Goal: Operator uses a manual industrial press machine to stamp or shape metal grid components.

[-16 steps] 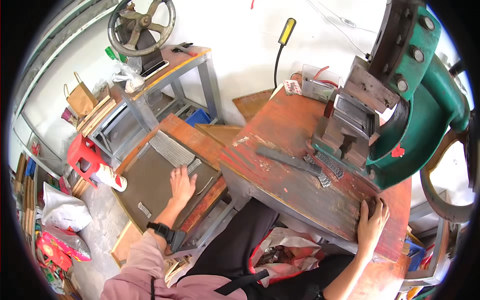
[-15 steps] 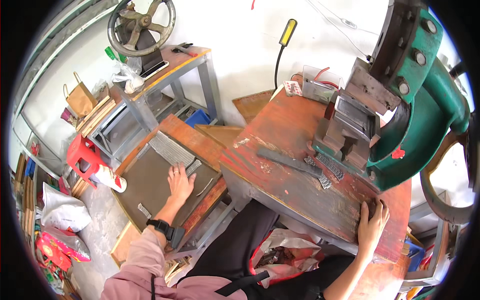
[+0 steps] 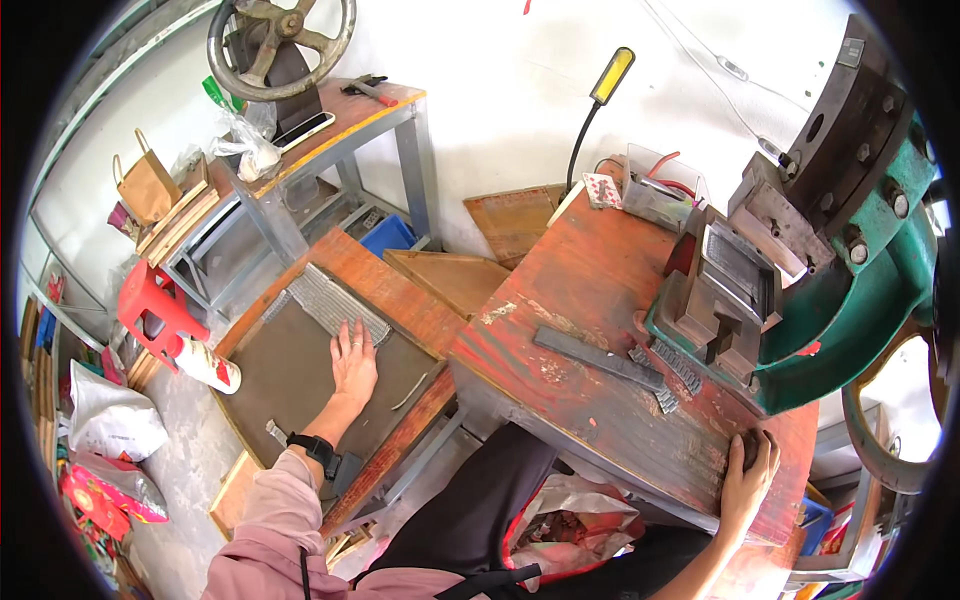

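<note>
Grey strips (image 3: 332,300), tray (image 3: 285,380) far edge; left hand (image 3: 353,368) on them, unclenched; right hand (image 3: 748,480) curled, tabletop (image 3: 590,260) near edge, grip unclear.

No wording comes up legible here! Red pips show on the card (image 3: 603,191) at the bench (image 3: 590,265)'s far corner; over on the bottle (image 3: 207,364), a red label, too small to read; blurred print on the white bag (image 3: 115,415).
</note>
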A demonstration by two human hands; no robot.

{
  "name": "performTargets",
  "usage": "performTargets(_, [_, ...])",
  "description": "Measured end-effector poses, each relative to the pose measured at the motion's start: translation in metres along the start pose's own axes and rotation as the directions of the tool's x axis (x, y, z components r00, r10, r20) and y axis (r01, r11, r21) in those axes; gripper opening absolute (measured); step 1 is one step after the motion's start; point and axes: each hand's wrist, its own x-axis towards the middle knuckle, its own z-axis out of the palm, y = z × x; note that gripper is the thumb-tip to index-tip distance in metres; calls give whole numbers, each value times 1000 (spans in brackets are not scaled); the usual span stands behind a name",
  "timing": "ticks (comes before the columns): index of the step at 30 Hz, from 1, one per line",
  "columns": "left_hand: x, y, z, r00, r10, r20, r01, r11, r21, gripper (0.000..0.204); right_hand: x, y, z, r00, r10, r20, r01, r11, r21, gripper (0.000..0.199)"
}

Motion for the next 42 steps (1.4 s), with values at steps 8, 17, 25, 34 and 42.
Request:
performTargets(8, [22, 4, -18, 944, -226, 241, 270, 948, -170, 56, 0, -2, -1, 1000, 1, 11, -1, 1000, 25, 34])
performTargets(17, [17, 19, -48, 887, -78, 456, 167, 973, -158, 55, 0, 0, 1, 998, -42, -40, 42, 999, -7, 32])
performTargets(25, [-9, 34, -47, 870, -27, 492, 165, 957, -239, 51, -2, -1, 0, 998, -34, -47, 33, 999, -7, 33])
performTargets(34, [12, 15, -76, 621, -127, 774, 522, 803, -288, 43, -3, 1, -3, 999, -25, -23, 26, 999, 30, 35])
performTargets(42, [23, 31, -205, 725, 170, 668, 543, 456, -705, 40, -3, 2, -2, 997, -59, -51, 61, 997, 37, 34])
